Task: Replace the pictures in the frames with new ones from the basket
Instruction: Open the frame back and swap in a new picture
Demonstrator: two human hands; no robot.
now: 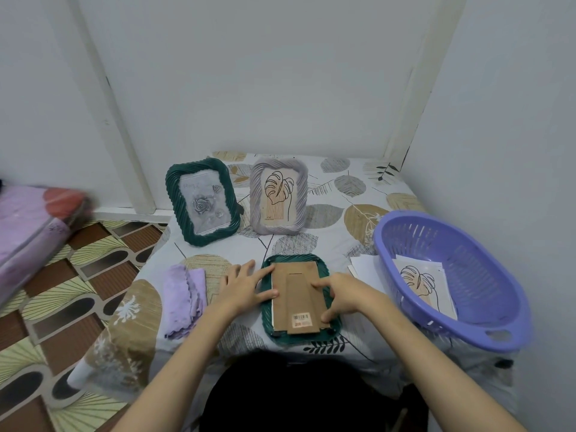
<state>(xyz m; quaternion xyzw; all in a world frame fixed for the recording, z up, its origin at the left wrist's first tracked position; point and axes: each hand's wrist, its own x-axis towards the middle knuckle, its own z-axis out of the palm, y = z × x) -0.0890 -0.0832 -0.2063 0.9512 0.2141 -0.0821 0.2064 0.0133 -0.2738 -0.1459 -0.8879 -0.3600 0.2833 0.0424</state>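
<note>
A dark green picture frame (300,302) lies face down on the leaf-print tablecloth (349,194), its brown cardboard backing (296,294) up, with a barcode sticker (301,318) near the close edge whose print is too small to read. The left hand (246,283) rests spread on the frame's left rim, thumb on the backing, while the right hand (339,296) presses its curled fingers on the backing's right side. Behind stand a green frame with a rose picture (202,201) and a grey frame with a leaf drawing (278,196); the purple basket (452,279) at right holds leaf prints (420,282), and a lilac cloth (184,296) lies left.
</note>
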